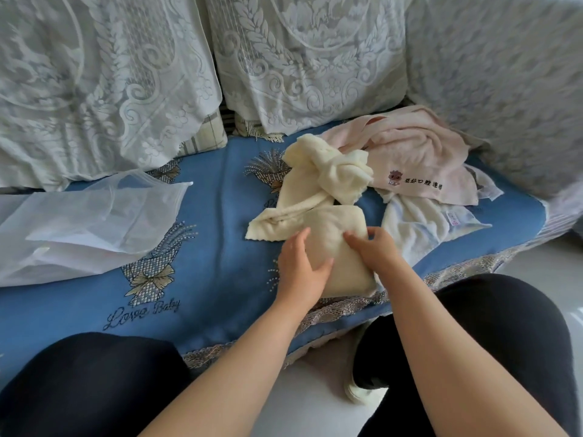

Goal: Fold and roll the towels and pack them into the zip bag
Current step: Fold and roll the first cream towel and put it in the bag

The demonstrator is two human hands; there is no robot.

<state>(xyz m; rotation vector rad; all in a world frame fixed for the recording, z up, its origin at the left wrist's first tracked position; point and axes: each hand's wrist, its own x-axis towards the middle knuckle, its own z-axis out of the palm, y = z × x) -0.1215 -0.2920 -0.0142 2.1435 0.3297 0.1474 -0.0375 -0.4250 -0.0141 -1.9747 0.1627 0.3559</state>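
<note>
Cream terry is what we have under both palms: the cream towel (328, 244) lies on the blue sofa cover (220, 247), its near end folded into a thick pad, its far end twisted and heaped loosely toward the cushions. Our left hand (301, 269) presses flat on the pad's left side, fingers spread and thumb laid across the cloth; our right hand (373, 247) rests on the pad's right edge with the fingers curled over it, and we think they pinch the fold, though the edge itself is hidden beneath them.

Just behind and to the right, the pink towel (419, 159) sits crumpled (a small cartoon emblem and a line of stitched characters show on its front edge), and it overlaps the white towel (416, 222), which spreads flat beside our right wrist. Well apart to the left, the zip bag (91, 222) lies slack on the cover, translucent white, with nothing visibly inside.

Lace-covered cushions (299, 64) stand along the back. Our dark-trousered knees (492, 326) frame the lower edge.
</note>
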